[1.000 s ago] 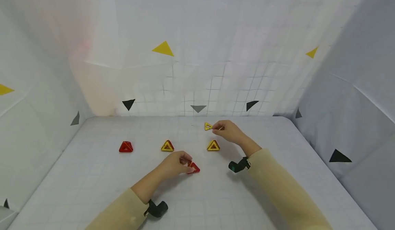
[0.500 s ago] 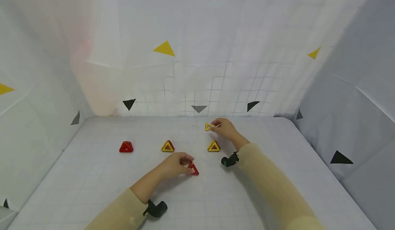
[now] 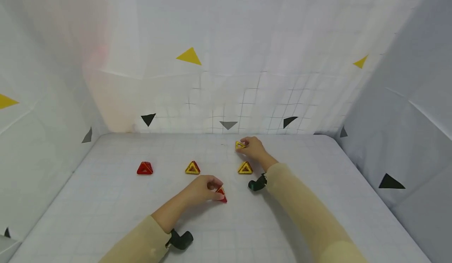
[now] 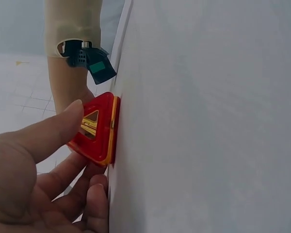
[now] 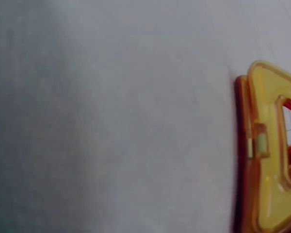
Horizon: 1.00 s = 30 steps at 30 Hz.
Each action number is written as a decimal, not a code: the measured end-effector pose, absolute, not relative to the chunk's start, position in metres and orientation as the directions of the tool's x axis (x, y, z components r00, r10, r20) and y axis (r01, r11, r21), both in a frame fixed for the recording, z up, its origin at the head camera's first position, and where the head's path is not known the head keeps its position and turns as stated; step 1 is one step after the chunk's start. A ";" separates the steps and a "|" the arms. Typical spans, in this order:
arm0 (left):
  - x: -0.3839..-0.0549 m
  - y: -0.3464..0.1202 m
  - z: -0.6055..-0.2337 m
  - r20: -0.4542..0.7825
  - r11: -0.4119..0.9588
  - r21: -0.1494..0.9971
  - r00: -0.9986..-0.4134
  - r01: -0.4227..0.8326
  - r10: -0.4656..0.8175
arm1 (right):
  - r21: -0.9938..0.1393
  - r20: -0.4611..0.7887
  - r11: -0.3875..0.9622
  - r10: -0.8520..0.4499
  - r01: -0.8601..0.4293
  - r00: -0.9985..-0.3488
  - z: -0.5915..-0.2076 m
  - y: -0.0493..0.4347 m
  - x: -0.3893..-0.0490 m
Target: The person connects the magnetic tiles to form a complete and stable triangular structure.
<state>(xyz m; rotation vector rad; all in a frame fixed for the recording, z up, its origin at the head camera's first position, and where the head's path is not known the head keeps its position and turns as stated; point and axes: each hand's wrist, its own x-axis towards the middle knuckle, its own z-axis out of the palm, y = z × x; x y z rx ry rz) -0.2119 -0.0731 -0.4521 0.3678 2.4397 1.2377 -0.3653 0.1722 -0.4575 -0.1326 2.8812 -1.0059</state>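
Note:
My left hand (image 3: 199, 189) pinches a red triangular magnetic tile piece (image 3: 222, 197) at the table's middle. In the left wrist view its thumb presses the face of the red piece (image 4: 105, 131), which has a yellow layer along its edge and touches the table. Farther back, my right hand (image 3: 256, 149) pinches a small yellow triangular magnetic tile (image 3: 237, 146) between thumb and fingers. Just in front of that hand stands a yellow-faced tile pyramid (image 3: 245, 172). The right wrist view shows a yellow tile face (image 5: 269, 199) with red behind it; no fingers appear there.
Another yellow-faced pyramid (image 3: 192, 172) stands left of centre, and a red pyramid (image 3: 144, 172) farther left. All rest on a white table (image 3: 106, 216). White sheets (image 3: 247, 39) with coloured triangles enclose the back and sides. A wrist camera (image 3: 181, 240) sits below each hand.
My right hand has shifted slightly left and come farther round the yellow tile, its forearm swinging inward. The red piece in my left hand has turned a little. The standing pyramids have not moved.

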 end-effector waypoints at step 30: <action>-0.211 -0.084 -0.449 -0.201 0.555 0.823 -0.850 0.123 0.487 | -0.574 -0.128 0.818 -0.141 -0.043 -0.982 -0.443 0.183 -0.363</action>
